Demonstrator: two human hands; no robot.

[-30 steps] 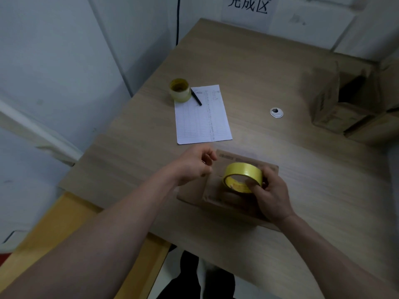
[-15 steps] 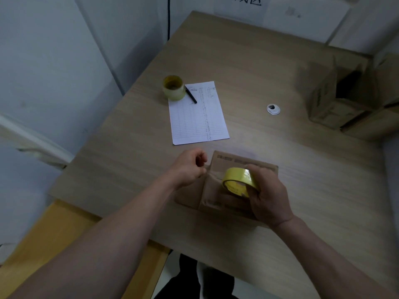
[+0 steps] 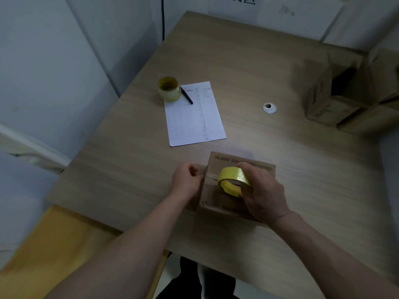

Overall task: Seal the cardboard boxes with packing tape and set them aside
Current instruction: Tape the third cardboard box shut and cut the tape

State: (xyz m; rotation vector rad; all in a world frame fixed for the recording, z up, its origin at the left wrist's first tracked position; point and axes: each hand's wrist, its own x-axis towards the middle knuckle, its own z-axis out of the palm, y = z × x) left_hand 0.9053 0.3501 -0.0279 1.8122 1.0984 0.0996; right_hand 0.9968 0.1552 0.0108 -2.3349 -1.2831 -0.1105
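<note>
Two tape rolls (image 3: 234,181) (image 3: 169,89) (one gripped), three boxes (image 3: 235,169) (image 3: 328,93) (image 3: 371,117)

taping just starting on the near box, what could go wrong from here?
1. The left hand pinches the tape end at the cardboard box edge; a slip could make the strip wrinkle or stick crooked.
2. The tape roll, held tilted by the right hand, may run off the seam.

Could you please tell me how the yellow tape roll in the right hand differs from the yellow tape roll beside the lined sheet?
The yellow tape roll in the right hand is gripped by the right hand and tilted above the near cardboard box; the yellow tape roll beside the lined sheet stands free on the wooden table, untouched. The held roll looks brighter, the far one paler. Both are yellow rings.
</note>
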